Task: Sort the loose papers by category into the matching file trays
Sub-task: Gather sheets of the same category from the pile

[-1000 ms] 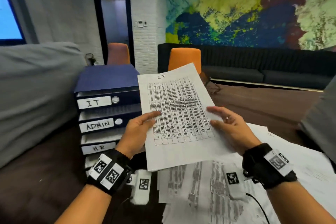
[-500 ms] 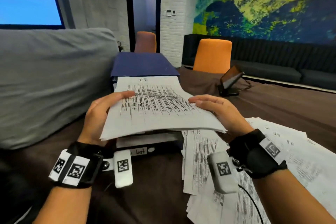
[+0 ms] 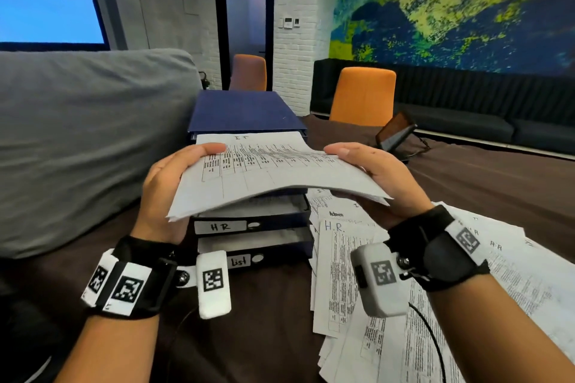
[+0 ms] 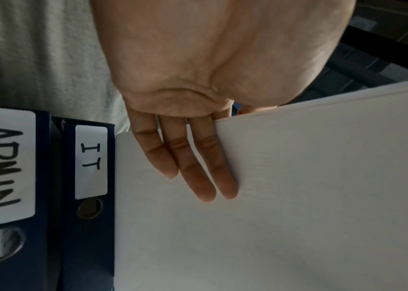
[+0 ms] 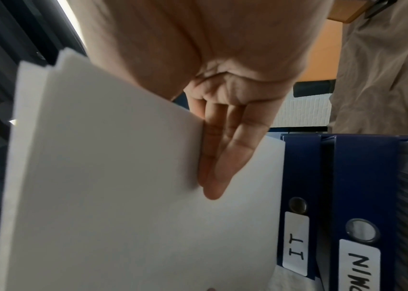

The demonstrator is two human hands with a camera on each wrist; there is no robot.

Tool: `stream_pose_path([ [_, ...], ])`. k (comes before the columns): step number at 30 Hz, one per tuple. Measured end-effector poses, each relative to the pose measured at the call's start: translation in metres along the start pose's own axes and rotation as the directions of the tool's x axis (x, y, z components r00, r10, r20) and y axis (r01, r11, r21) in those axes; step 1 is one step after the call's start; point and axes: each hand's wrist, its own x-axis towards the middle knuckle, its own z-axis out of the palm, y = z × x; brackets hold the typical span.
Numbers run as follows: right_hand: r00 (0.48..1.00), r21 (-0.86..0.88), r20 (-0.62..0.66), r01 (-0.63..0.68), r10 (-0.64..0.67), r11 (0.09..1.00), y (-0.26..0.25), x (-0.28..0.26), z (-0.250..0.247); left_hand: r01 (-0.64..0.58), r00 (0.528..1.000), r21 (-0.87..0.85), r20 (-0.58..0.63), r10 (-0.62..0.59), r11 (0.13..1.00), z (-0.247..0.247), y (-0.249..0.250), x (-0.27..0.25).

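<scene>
Head view: both hands (image 3: 165, 183) (image 3: 382, 177) pinch the IT sheet (image 3: 267, 174), long axis toward the trays (image 3: 249, 115).

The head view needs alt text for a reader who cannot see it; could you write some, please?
Left hand and right hand hold a printed sheet headed IT at the top slot of stacked blue file trays, loose papers spread alongside.
</scene>
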Motion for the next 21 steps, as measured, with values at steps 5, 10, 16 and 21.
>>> stream_pose_path([
  [5,1.000,0.054,-0.015,0.025,-0.024,0.998,-0.007,0.010,0.009,0.002,0.999,0.015,-0.043,-0.002,1.000,-0.005,0.000,0.027],
  [10,1.000,0.163,0.014,-0.008,0.005,0.987,-0.018,0.034,0.021,0.014,0.999,0.041,0.038,-0.016,0.999,0.003,0.008,0.053],
  [16,0.980,0.196,-0.080,-0.165,0.183,0.967,0.013,0.065,0.024,0.283,0.959,0.091,-0.027,-0.282,0.955,-0.002,-0.014,0.096],
  [21,0.954,0.130,-0.126,-0.255,0.271,0.958,0.044,0.065,0.011,0.359,0.925,0.088,-0.167,-0.342,0.929,-0.013,-0.039,0.084],
])
